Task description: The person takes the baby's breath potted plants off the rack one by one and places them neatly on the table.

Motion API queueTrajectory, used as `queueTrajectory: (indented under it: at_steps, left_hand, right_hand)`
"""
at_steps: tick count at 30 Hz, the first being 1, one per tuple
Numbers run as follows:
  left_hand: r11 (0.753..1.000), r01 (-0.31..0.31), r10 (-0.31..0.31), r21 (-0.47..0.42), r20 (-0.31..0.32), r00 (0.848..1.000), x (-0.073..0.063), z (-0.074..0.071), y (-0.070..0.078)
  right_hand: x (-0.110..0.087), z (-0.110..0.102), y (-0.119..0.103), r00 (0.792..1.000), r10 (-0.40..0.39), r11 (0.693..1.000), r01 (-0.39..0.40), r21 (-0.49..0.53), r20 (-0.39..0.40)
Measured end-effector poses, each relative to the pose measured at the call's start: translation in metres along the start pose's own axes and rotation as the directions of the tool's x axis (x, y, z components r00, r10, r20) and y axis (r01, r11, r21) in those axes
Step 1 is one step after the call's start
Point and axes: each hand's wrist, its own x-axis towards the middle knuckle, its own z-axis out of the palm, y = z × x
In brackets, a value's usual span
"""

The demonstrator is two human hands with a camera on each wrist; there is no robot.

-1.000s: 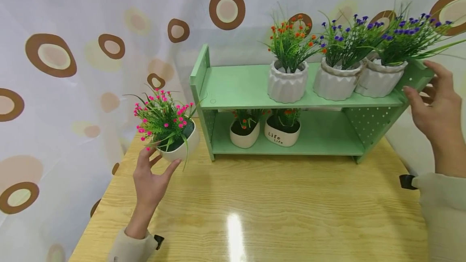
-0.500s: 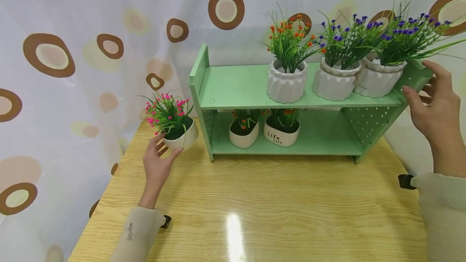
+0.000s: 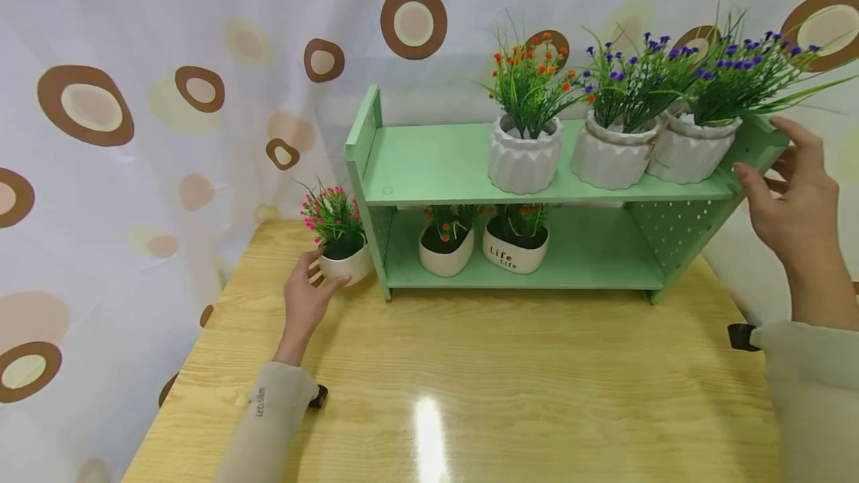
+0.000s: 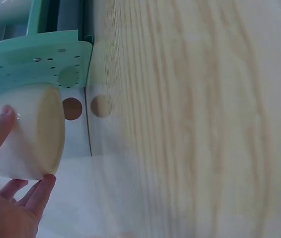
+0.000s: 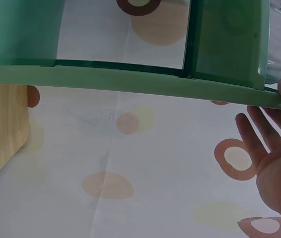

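Left of the frame's middle, the left hand (image 3: 306,297) pinches the pink-flower pot (image 3: 347,267); it looks light, hard, maybe slippery, so hold its sides; the right hand (image 3: 798,203) grips the green shelf (image 3: 429,159)

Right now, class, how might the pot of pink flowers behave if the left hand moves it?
The pot looks stiff, undented where the left hand grips it. Being smooth, it might slip. Its thin leaves would probably sway.
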Motion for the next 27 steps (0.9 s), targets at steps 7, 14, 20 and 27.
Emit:
queueTrajectory:
  at_steps: [7, 14, 20, 27]
  left_hand:
    - [1.0, 0.029, -0.028, -0.003, 0.028, 0.999, 0.0026, 0.003, -0.0034]
    - [0.999, 0.036, -0.037, 0.025, 0.053, 0.998, 0.005, 0.0009, -0.0033]
    - [0.996, 0.085, -0.087, 0.031, 0.098, 0.991, 0.0049, 0.0011, -0.0032]
    - [0.994, 0.092, -0.099, 0.06, 0.121, 0.988, 0.0039, 0.0029, -0.0041]
  right_hand:
    - [-0.0012, 0.0005, 0.0002, 1.0, -0.018, 1.0, 0.018, 0.001, -0.006]
    - [-0.0016, 0.0019, 0.0003, 1.0, -0.02, 1.0, 0.02, 0.011, -0.016]
    - [-0.0018, -0.0001, 0.0009, 1.0, -0.019, 1.0, 0.019, -0.001, 0.004]
    - [-0.0022, -0.0027, 0.0001, 1.0, -0.022, 1.0, 0.022, -0.008, 0.017]
